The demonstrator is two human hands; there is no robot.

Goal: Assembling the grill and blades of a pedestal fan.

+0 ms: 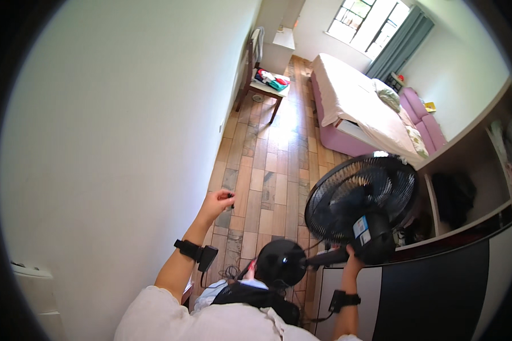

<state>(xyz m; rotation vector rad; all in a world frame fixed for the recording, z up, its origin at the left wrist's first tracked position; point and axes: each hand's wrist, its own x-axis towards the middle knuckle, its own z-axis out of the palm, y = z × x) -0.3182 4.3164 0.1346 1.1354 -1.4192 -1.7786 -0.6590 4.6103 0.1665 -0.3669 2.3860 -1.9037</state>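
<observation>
A black pedestal fan [361, 196] stands tilted in front of me at the right, its caged head turned away and its motor housing towards me. My right hand [354, 259] grips it just under the housing, where the dark pole meets the head; the housing partly hides my fingers. The fan's round black base [281, 262] shows close to my body. Off to the left near the wall, my left hand [218, 201] is raised and closed, fingers pinched together. A small dark thing shows at its fingertips, too small to name.
A white wall [114, 142] runs along my left. At the right stands an open-shelved cabinet [432, 273]. Further off are a wooden chair [267, 88] with clothes and a pink bed [347, 102]. A dark cable [230, 273] lies on the floor by my feet.
</observation>
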